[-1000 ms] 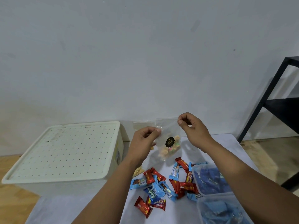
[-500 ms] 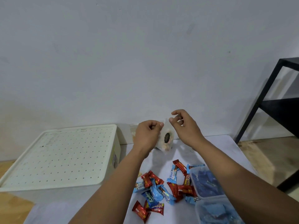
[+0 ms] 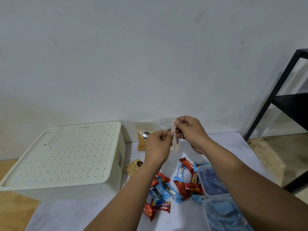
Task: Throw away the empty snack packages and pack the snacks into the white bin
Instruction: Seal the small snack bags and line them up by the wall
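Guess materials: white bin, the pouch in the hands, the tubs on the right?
White bin: matte opaque plastic, moulded, with a dotted lid.
Pouch: thin clear plastic film; it creases and glints.
Tubs: translucent, semi-gloss plastic; blue contents show through.

1. Blue wrapper, below the left hand: white lettering reads "Kalp…"; the rest runs off the fold.
2. Red wrapper just beneath it: yellow print, upside down, probably "beng-beng".
3. Red wrapper below the right hand: same yellow print, set vertically, too small to confirm.
4. Blue wrapper between the forearms: white script, unreadable.
5. Dark round stickers on the clear snack bags: no legible text.
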